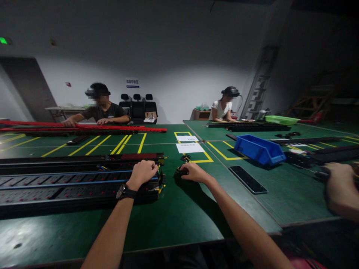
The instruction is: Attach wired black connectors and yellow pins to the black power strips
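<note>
My left hand [143, 173], with a dark watch on its wrist, rests on the right end of a long black strip assembly [92, 188]. Its fingers are curled over that end, their tips partly hidden. The assembly carries rows of dark panels with small red dots, blue lines along its length and yellow wires at the end. To the right, my right hand [194, 172] pinches a small black part [181, 172] low over the table. Just behind it lies another small black piece [185, 157] with a yellow wire.
A blue bin [259, 149] and a black phone [248, 180] are on the green table [207, 228] to the right. White paper sheets [190, 148] lie ahead. Two people work across the table, one at red bars [131, 129]. Another person's hand [342, 186] is at far right.
</note>
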